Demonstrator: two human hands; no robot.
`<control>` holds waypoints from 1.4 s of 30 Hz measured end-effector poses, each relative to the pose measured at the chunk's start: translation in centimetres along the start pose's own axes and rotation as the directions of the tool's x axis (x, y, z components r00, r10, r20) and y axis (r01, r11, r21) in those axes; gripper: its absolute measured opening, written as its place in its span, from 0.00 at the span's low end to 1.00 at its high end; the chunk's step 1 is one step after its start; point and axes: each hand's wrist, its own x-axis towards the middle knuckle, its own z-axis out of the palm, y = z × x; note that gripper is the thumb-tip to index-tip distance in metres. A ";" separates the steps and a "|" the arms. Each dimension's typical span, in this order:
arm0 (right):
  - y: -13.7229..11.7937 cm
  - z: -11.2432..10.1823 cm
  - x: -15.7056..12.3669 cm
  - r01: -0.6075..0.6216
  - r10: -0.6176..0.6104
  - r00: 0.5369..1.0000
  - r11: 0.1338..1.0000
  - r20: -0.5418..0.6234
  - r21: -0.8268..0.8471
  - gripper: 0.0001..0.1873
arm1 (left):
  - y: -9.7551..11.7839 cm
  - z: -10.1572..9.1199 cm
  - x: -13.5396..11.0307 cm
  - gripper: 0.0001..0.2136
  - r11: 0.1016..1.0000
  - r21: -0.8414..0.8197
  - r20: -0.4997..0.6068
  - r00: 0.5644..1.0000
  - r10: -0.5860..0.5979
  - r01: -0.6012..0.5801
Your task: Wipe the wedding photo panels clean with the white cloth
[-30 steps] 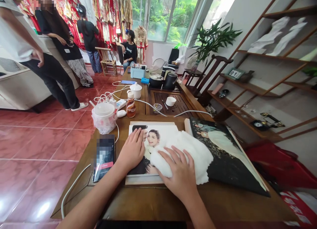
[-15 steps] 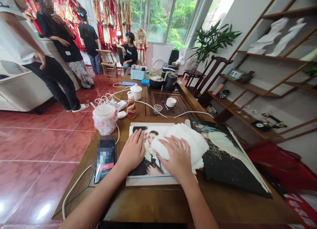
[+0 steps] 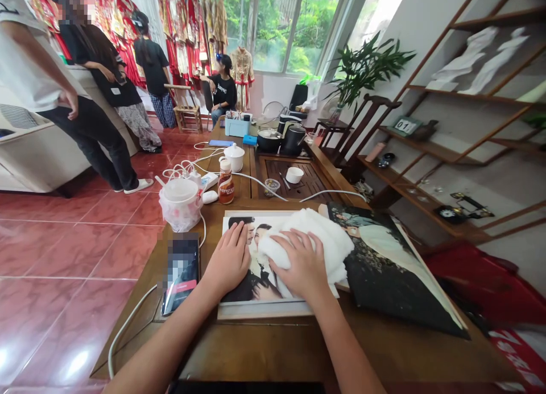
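The white towel (image 3: 324, 240) fills the middle of my view: thick, fluffy and bunched into soft folds, with a ragged edge. It lies across the right half of a framed wedding photo (image 3: 256, 310), which sits flat on a wooden table (image 3: 273, 348), and its far side reaches the edge of a second, darker photo panel (image 3: 384, 274). My right hand (image 3: 298, 263) sits palm down on top of the towel, fingers slightly curled and sinking into the pile; it presses rather than pinches, and I can't see any fold gathered in a grip. My left hand (image 3: 228, 263) lies open and flat on the left part of the photo, fingers together, holding nothing, with the towel just beside it. To the left of the frame, a phone (image 3: 181, 272) lies on the table, its screen blurred. Beyond the photo stand a plastic-wrapped white pot (image 3: 180, 203) and a bottle with an orange label (image 3: 226, 183), with white cables (image 3: 251, 178) running between them and on across the table.
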 end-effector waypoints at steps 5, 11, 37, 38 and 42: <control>-0.1 0.3 0.5 -0.008 0.008 1.000 1.000 -0.006 -0.006 0.22 | 0.0 0.0 -0.1 0.23 1.000 -0.006 -0.005 1.000 0.011 -0.011; -1.0 -0.9 -3.0 0.029 -0.028 0.998 1.000 0.049 -0.002 0.24 | 0.2 -0.1 0.0 0.23 1.000 -0.004 -0.010 1.000 0.003 -0.003; -0.9 -0.9 -3.5 0.018 -0.020 0.999 0.999 0.044 0.045 0.24 | 0.2 0.1 -0.1 0.23 1.000 -0.001 -0.006 1.000 0.010 -0.010; -0.9 -0.9 -3.7 0.018 -0.020 0.999 0.999 0.047 0.046 0.24 | 0.2 0.1 0.0 0.23 1.000 -0.001 -0.010 1.000 0.010 -0.010; -0.6 -0.9 -3.3 0.022 -0.025 0.998 0.999 0.057 0.050 0.24 | 0.2 0.2 0.0 0.23 1.000 0.000 -0.009 1.000 0.010 -0.010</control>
